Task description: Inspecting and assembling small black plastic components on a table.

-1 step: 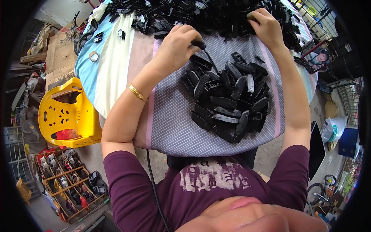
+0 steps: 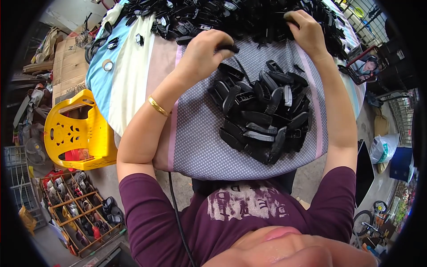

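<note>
In the left hand (image 2: 206, 50), a black plastic piece (image 2: 231, 48) is pinched; slack fingers could drop it onto the nearer pile (image 2: 257, 118). To its right, at the black heap (image 2: 253, 20), I cannot tell whether the right hand (image 2: 308, 33) holds anything.

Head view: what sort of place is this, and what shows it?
Probably a cluttered home space doubling as a workroom: a cloth-covered table bearing black parts, a shoe rack, a bicycle.

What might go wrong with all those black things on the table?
The black piece in the left hand might slip and drop. The right hand is at the big heap, so a tug might make pieces slide. The small pile sits toward the front of the table, so a bump might knock some off.
</note>
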Demonstrator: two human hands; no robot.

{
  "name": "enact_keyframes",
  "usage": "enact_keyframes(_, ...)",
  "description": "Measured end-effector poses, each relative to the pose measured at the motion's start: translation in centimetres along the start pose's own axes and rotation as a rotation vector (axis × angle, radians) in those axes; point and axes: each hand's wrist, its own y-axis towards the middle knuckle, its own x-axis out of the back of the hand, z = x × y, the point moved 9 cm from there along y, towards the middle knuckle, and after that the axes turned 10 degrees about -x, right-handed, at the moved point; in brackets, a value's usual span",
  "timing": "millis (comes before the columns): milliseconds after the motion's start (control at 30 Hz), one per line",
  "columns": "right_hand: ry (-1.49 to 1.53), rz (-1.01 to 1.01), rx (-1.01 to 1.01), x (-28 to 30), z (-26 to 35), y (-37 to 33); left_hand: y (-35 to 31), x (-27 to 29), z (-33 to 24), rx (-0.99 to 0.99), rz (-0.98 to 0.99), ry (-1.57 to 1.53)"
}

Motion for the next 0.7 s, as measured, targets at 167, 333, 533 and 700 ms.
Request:
enact_keyframes(167, 0.232, -0.114, -0.154, 3.6, 1.4, 0.9, -1.5, -0.7, 4.6, 0.389, -0.283, -0.921)
enact_keyframes(333, 0.789, 0.177, -0.362, 0.3, 1.3, 0.0, -1.3, -2.8, 3.3, 0.501, -0.287, -1.354)
enact_keyframes(533, 1.027, 0.525, -0.311, -1.7, 9.0, -1.9, -0.8, -1.8, 1.2, 0.302, -0.279, -0.995)
enact_keyframes(700, 0.776, 0.448, -0.132, -1.4, 9.1, -1.8, -1.0, -2.8, 1.1, 0.325, -0.178, -1.092)
